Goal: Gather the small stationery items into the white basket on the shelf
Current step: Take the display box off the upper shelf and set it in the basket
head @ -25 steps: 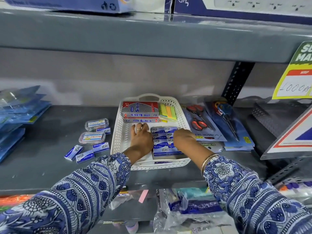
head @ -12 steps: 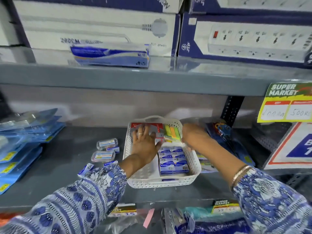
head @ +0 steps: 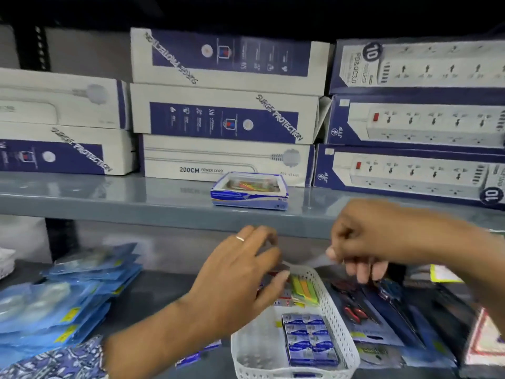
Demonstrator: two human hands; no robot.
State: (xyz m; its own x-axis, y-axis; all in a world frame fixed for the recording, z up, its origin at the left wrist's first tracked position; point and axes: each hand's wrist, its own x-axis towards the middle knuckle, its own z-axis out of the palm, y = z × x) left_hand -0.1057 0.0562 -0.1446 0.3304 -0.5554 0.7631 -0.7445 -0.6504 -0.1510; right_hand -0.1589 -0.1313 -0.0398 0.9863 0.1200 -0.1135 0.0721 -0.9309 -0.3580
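The white basket point(head: 338, 318) stands on the lower shelf and holds several small blue boxes point(head: 308, 337), yellow and orange sticky notes point(head: 304, 291) and red boxes partly hidden by my hand. My left hand point(head: 240, 280) hovers over the basket's far left corner, fingers spread, holding nothing I can see. My right hand point(head: 360, 242) is raised above the basket's far right side, fingers loosely curled and empty. A blue and white box of coloured clips point(head: 250, 191) lies on the upper shelf's front edge.
Power-strip cartons point(head: 226, 113) are stacked on the upper shelf. Blue blister packs point(head: 62, 296) pile up at the left of the lower shelf. Packaged scissors point(head: 363, 310) lie right of the basket. A small blue box point(head: 191, 358) lies left of it.
The view has tilted up to the upper shelf. Both hands have lifted out of the basket, the right one rising furthest toward the upper shelf edge.
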